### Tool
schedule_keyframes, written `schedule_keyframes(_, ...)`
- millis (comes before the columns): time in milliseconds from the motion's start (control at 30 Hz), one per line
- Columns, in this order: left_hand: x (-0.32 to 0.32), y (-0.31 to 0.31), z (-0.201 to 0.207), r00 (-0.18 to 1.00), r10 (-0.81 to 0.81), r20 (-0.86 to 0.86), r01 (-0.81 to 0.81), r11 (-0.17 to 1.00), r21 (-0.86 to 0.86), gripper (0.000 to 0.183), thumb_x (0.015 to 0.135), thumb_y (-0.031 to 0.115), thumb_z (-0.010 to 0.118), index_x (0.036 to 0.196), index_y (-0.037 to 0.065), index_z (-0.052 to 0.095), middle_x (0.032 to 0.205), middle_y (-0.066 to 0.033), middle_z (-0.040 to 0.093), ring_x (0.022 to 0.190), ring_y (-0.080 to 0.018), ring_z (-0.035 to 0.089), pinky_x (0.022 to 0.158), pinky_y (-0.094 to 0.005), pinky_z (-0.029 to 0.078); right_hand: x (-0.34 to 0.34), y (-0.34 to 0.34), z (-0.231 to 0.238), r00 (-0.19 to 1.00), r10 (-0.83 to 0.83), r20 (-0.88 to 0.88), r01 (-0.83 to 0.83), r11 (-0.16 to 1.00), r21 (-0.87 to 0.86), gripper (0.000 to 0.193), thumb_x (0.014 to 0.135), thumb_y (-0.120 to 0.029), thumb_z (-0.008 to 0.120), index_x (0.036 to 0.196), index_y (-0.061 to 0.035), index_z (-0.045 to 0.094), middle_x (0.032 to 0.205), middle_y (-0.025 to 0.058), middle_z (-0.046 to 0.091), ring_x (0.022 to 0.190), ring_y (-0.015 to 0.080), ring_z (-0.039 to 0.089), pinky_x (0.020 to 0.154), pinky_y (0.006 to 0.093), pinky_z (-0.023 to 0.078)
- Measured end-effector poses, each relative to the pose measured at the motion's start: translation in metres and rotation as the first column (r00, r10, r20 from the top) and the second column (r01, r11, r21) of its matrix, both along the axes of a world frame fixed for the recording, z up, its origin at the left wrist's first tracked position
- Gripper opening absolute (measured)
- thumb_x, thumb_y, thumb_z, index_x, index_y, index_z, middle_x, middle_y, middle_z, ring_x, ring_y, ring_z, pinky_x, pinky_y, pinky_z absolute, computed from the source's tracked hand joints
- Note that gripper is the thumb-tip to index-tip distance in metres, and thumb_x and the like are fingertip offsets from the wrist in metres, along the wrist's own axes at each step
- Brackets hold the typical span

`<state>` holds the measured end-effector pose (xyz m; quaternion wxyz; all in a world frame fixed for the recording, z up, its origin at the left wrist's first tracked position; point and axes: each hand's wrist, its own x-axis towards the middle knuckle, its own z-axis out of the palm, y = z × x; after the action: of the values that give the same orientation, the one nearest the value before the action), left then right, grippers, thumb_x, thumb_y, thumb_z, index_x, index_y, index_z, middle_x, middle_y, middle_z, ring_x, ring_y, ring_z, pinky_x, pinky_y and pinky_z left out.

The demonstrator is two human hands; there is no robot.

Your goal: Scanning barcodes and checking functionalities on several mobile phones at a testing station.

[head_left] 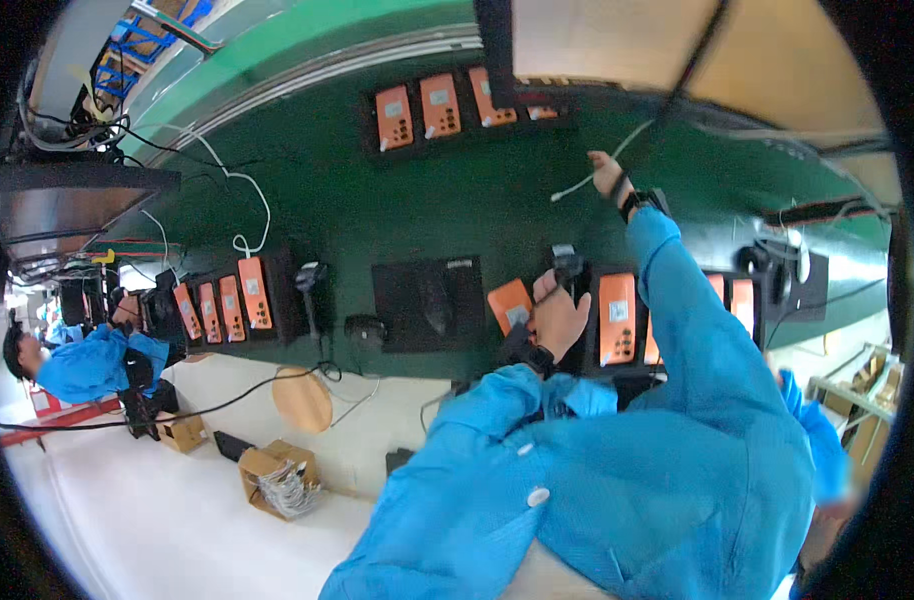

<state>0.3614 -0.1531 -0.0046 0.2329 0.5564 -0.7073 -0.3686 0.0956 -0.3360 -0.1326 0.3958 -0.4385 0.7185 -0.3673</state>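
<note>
- The left hand (559, 315) closes around a small black scanner-like tool (567, 265), held just above an orange device (511, 305) bearing a pale label.
- The right hand (607, 175) reaches far forward and pinches a white cable (617, 150).
- Beside the left hand, another orange device (617, 318) stands in a black tray (589, 345).
- Farther off, a row of orange devices (439, 105) lies on the green belt (397, 210).
- Below, an open cardboard box (277, 478) sits on the floor.

Black scanner (567, 264) upright beside tilted orange device (511, 305).
</note>
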Motion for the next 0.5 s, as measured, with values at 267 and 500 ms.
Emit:
schedule_keyframes(267, 0.012, -0.009, -0.076, 0.931, 0.293, -0.216, -0.184, 0.891, 0.416, 0.048, 0.078, 0.030, 0.063, 0.115, 0.003, 0.049, 0.100, -0.0214, 0.063, 0.099, -0.0403, 0.059, 0.084, -0.0468, 0.047, 0.011, -0.075, 0.051, 0.630, 0.351, -0.693, -0.381, 0.917, 0.117, 0.040, 0.086, -0.013, 0.060, 0.125, -0.0042, 0.052, 0.106, 0.0129, 0.060, 0.098, 0.0225, 0.058, 0.081, 0.0349, 0.049)
schedule_keyframes(500, 0.036, -0.005, -0.055, 0.839, 0.476, -0.265, -0.219, 0.740, 0.636, 0.025, 0.085, 0.021, 0.064, 0.100, 0.002, 0.058, 0.086, -0.0030, 0.060, 0.071, -0.0126, 0.059, 0.062, -0.0294, 0.048, -0.013, -0.094, -0.026, 0.626, -0.412, 0.662, 0.465, 0.879, 0.107, 0.018, 0.086, -0.015, 0.060, 0.103, -0.0095, 0.061, 0.090, 0.0090, 0.057, 0.083, 0.0208, 0.056, 0.072, 0.0399, 0.051)
